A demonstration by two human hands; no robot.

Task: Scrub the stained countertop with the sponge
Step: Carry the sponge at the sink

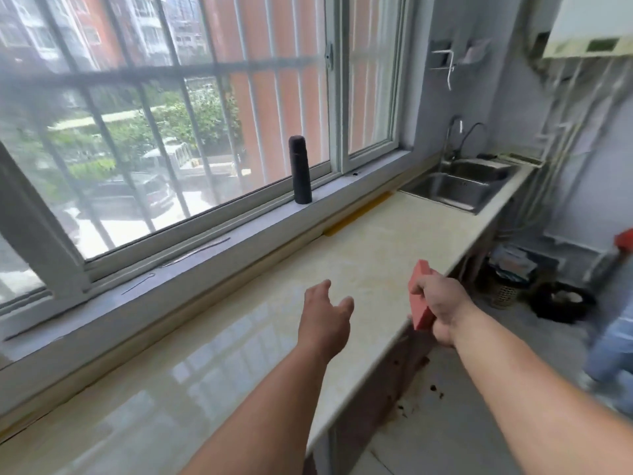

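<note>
While right hand (442, 303) clamps the red sponge (420, 296) edge-on above the bench (359, 248) front edge, left hand (325, 313) hangs slack; sponge likely light, squashy.

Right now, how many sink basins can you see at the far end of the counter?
2. The near basin sits against the countertop; the far basin lies just behind it, beside the faucet. Their bottoms are partly hidden.
</note>
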